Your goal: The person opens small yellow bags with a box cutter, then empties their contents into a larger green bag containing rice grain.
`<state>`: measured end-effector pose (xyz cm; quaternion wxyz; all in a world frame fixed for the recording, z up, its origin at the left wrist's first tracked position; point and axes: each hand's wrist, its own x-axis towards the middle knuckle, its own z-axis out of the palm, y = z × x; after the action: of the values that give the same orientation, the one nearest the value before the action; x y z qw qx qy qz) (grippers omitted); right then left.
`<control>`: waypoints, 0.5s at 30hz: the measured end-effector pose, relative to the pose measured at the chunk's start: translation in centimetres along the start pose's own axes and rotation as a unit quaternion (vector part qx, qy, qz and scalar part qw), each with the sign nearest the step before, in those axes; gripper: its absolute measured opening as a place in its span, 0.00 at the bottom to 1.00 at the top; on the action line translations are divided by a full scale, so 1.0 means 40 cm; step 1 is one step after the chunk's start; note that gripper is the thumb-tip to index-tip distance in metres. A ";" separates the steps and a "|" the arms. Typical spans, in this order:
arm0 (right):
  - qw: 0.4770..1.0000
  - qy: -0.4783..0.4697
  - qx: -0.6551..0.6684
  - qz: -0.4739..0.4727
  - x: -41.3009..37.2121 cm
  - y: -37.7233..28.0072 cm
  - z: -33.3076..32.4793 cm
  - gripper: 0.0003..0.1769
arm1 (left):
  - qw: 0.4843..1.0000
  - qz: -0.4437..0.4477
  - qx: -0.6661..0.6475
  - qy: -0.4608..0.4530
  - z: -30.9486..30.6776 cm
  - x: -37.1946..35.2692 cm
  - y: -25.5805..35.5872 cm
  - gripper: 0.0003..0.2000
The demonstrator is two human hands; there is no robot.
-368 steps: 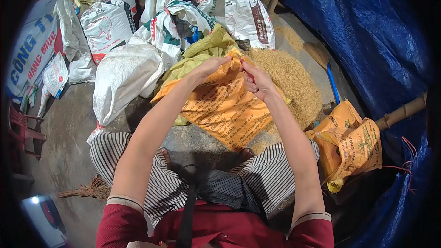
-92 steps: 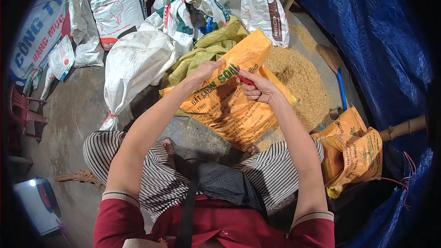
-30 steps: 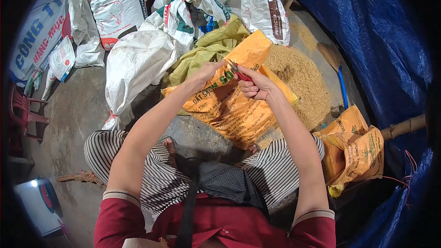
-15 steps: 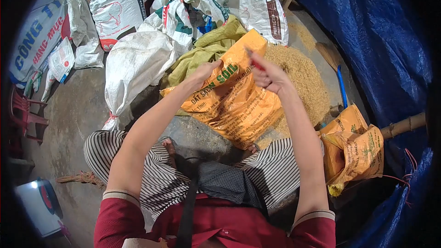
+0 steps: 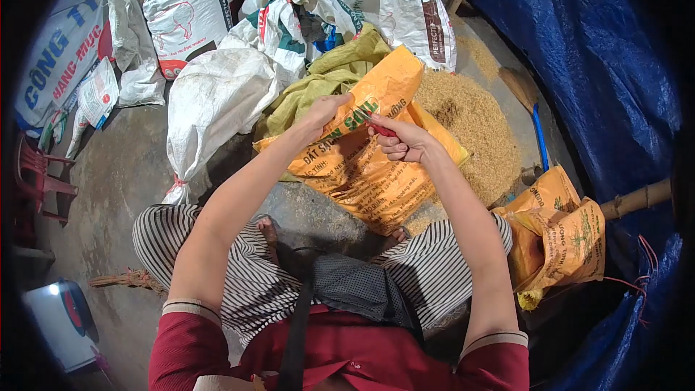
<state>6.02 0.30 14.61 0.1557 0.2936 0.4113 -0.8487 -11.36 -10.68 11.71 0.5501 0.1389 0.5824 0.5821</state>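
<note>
My left hand (image 5: 324, 114) grips the upper left part of an orange printed plastic bag (image 5: 391, 195), fingers closed on its folded edge. In my right hand (image 5: 405, 142) is a small red-handled knife (image 5: 384, 131), its dark tip against the bag just right of my left hand. Most of the blade is hidden. Below the bag's top strip, a gap shows on the right side. The bag's lower end lies between my feet.
A heap of golden husks (image 5: 478, 130) lies right of the bag. White sacks (image 5: 217, 101) and an olive sack (image 5: 297, 101) stand beyond it. More orange bags (image 5: 565, 239) sit by my right knee, near a blue-handled broom (image 5: 539, 137) and blue tarpaulin (image 5: 579, 51).
My right hand has come down and left with the knife, bringing its tip to the bag beside my left hand. The bag's right side now spreads farther right, and a gap shows.
</note>
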 end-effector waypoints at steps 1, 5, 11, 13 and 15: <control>1.000 -0.012 0.013 -0.002 -0.001 -0.001 -0.002 0.17 | 1.000 0.000 0.000 0.000 0.000 -0.001 0.000 0.16; 0.997 -0.054 0.059 -0.019 -0.008 -0.003 0.003 0.17 | 1.000 0.013 -0.015 -0.008 0.009 -0.008 0.004 0.15; 0.998 -0.042 0.039 -0.029 0.007 0.001 0.008 0.17 | 1.000 0.013 -0.017 -0.012 0.011 -0.022 0.011 0.13; 0.999 -0.034 0.018 -0.038 0.009 0.004 0.009 0.17 | 1.000 0.014 -0.021 -0.016 0.010 -0.023 0.013 0.13; 0.999 -0.025 -0.002 -0.047 0.009 0.005 0.009 0.17 | 1.000 0.006 0.020 0.007 0.016 -0.038 0.025 0.14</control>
<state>5.71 -0.11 14.43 0.1264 0.2522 0.4227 -0.8612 -10.78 -11.28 13.47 0.5396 0.1500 0.5969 0.5745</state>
